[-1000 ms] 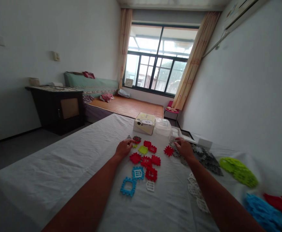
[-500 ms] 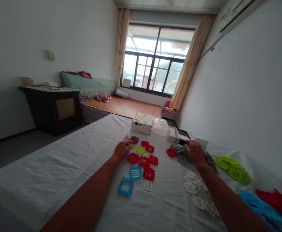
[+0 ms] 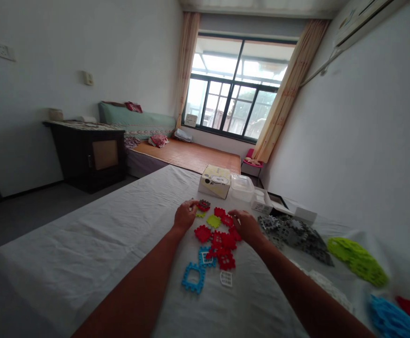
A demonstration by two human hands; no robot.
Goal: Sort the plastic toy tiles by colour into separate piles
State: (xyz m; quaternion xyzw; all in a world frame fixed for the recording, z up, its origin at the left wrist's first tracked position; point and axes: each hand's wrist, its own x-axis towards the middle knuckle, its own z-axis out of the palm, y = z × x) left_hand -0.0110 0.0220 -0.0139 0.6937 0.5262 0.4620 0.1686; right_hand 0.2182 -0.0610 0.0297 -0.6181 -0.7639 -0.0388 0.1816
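Observation:
My left hand [image 3: 186, 216] is closed at the near edge of a small stack of notched plastic building tiles, with a dark grey tile [image 3: 203, 203] above red and yellow-green ones. My right hand [image 3: 246, 226] reaches over the red tiles, its fingers slightly apart beside a red tile [image 3: 227, 220], holding nothing that I can make out. Between the hands lies a yellow-green tile [image 3: 213, 221]. Closer to me are overlapping red tiles [image 3: 226, 259], a blue tile with a white window insert [image 3: 207, 257], a blue frame tile [image 3: 193, 278] and a loose white window piece [image 3: 226, 279].
Beyond the tiles stand a yellowish box [image 3: 214, 182], a clear plastic container [image 3: 242, 188] and a small white box [image 3: 261, 201]. Piles of grey tiles [image 3: 296, 237], yellow-green tiles [image 3: 358, 260], blue tiles [image 3: 395, 317] and white pieces [image 3: 326, 284] lie to the right.
My right hand has moved left from the grey pile to the red tiles. The red tile beside that pile is gone from there, and more red tiles overlap in the middle. My left hand stays at the stack.

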